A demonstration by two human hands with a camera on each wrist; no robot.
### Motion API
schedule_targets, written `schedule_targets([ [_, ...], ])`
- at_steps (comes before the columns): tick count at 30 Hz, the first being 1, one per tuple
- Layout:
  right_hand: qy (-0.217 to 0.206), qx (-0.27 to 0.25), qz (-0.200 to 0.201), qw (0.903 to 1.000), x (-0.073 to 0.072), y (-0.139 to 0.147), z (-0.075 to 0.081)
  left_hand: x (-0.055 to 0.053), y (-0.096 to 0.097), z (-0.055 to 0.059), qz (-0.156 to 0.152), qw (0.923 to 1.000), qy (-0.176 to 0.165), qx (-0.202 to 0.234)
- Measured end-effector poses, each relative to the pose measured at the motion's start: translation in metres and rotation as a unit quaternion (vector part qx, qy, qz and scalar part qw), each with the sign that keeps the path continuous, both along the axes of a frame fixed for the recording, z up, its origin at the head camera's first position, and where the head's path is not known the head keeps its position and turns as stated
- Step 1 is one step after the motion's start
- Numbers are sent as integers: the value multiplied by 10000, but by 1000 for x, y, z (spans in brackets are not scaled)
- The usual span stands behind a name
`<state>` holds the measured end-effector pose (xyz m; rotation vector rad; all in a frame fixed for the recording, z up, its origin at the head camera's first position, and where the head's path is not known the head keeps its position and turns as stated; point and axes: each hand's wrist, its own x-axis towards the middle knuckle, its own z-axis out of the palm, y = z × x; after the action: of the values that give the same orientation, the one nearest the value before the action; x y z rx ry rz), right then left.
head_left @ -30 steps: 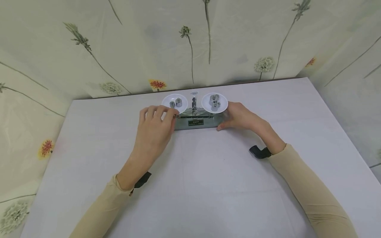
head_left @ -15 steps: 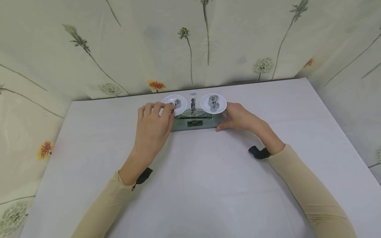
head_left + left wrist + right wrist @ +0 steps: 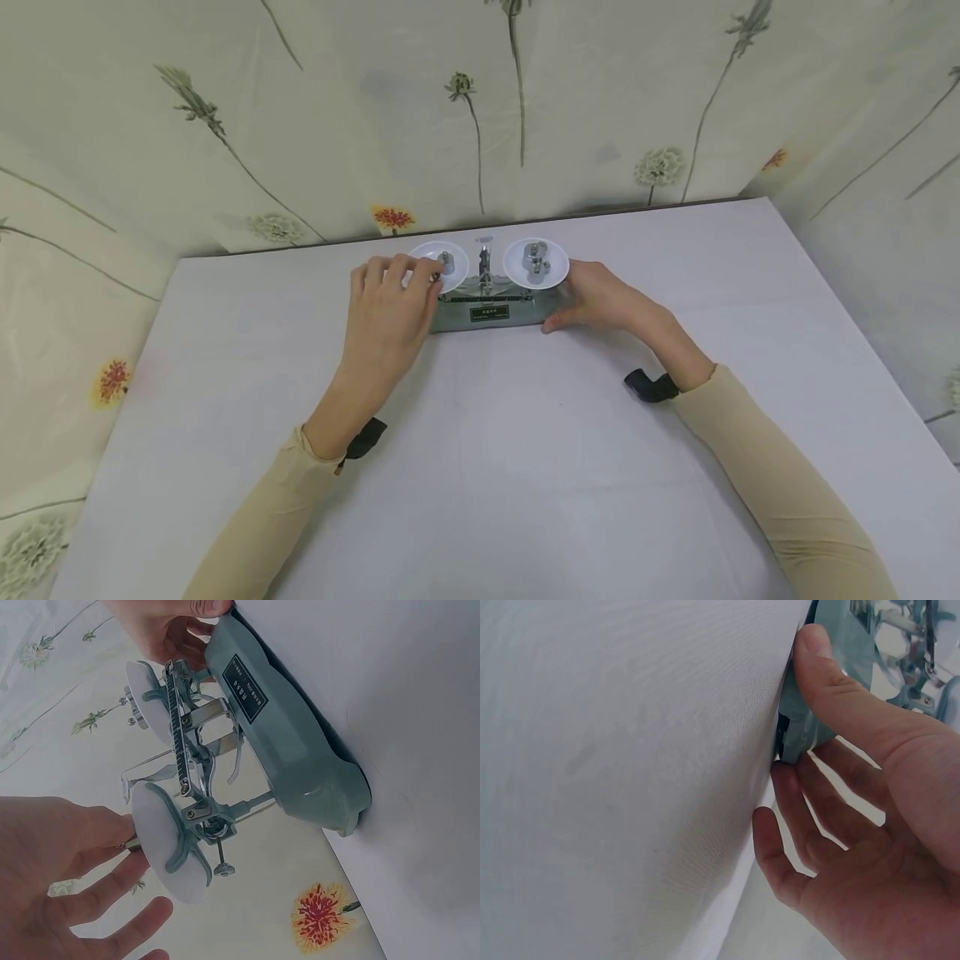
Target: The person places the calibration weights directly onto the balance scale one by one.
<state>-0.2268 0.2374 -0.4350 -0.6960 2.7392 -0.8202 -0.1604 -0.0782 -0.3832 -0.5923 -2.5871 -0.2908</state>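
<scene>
A grey-green balance scale [image 3: 489, 315] stands near the table's back edge. My left hand [image 3: 386, 321] is at its left pan [image 3: 457, 279], pinching a small metal weight [image 3: 133, 844] between thumb and finger, mostly covered by them. A larger metal weight [image 3: 446, 262] stands on that pan beside my fingertips. On the right pan [image 3: 558, 271] sit several metal weights [image 3: 536, 254]. My right hand [image 3: 600, 296] grips the right end of the scale's base [image 3: 836, 652], thumb in front and fingers around the end; part of that grip is hidden under the pan in the head view.
A white cloth covers the table [image 3: 510, 467]. Behind it hangs a flower-patterned curtain or wall covering [image 3: 375, 125], close to the back of the scale. Black wrist pieces [image 3: 651, 386] stick out from both sleeves.
My left fingers have moved from the front rim of the left pan up over it, onto the smaller weight, which they now mostly hide. The right hand keeps its hold on the base.
</scene>
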Motion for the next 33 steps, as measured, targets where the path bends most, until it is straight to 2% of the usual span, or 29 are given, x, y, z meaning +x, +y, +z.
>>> schedule_targets([
  [12,-68,31,-35,10000,-1,-3,2,-4,2,0,-80,9997,191,105],
  [21,-246,-41,-55,9997,2,-2,3,-8,6,0,-165,9998,78,118],
  [33,-248,2,-60,9997,2,-2,4,-11,7,0,-176,9998,82,76],
])
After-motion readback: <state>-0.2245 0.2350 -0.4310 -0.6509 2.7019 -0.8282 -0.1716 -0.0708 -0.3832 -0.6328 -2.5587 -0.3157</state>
